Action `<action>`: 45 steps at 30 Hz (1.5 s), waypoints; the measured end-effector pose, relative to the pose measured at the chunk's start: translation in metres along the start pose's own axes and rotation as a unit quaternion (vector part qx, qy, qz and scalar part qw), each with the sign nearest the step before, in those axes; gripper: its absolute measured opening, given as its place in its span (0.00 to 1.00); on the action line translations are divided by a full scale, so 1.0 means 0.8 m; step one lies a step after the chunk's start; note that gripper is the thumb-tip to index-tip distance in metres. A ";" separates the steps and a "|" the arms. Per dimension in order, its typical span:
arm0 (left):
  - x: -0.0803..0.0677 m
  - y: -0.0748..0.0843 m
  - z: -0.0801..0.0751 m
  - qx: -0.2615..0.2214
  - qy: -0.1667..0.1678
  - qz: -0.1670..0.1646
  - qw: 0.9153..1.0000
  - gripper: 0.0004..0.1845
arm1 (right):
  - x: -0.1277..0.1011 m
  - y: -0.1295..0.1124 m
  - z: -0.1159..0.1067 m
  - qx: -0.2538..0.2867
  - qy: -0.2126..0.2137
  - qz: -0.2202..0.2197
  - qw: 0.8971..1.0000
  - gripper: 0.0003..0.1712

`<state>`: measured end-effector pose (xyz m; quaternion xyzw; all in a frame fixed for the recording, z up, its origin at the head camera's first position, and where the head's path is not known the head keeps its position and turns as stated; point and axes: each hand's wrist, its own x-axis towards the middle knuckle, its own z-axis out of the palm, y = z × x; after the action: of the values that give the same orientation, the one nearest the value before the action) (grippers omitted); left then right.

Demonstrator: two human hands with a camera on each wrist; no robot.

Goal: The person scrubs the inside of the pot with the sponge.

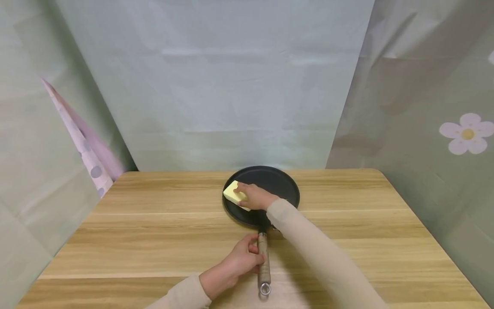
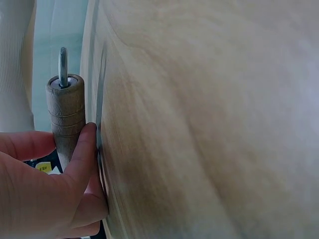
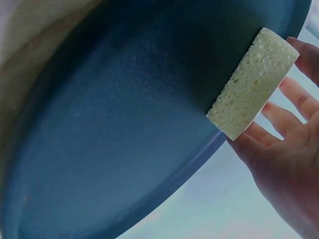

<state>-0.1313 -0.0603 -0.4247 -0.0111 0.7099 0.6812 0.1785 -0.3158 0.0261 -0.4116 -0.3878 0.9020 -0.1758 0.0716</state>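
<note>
A round black flat pan [image 1: 274, 179] lies on the wooden table, its wood-look handle [image 1: 264, 272] pointing toward me. My left hand [image 1: 240, 259] grips that handle from the left, thumb on one side and fingers on the other in the left wrist view; the handle's end with a metal ring [image 2: 63, 67] sticks out past the fingers. On the left part of the pan, my right hand [image 1: 255, 196] holds a pale yellow sponge [image 1: 231, 193] against the cooking surface. The right wrist view has fingers and thumb along the back edge of the porous sponge [image 3: 253, 84].
The wooden table [image 1: 154, 244] extends to both sides of the pan. Pale fabric sheets [image 1: 216, 86] hang behind it and at both sides, with a flower print [image 1: 468, 134] at right. My right sleeve [image 1: 324, 253] crosses over the table beside the handle.
</note>
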 end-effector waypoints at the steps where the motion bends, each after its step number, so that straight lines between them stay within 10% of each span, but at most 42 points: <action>1: 0.000 0.000 0.000 0.001 0.001 0.001 1.000 0.37 | 0.001 0.001 0.000 -0.001 0.000 0.003 1.000 0.26; 45: -0.003 -0.002 0.009 -0.001 0.017 0.004 1.000 0.35 | 0.027 0.025 -0.022 0.014 -0.042 0.089 0.995 0.31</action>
<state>-0.1266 -0.0538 -0.4258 -0.0198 0.7120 0.6826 0.1636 -0.3489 0.0276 -0.4026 -0.3121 0.9265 -0.1647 0.1304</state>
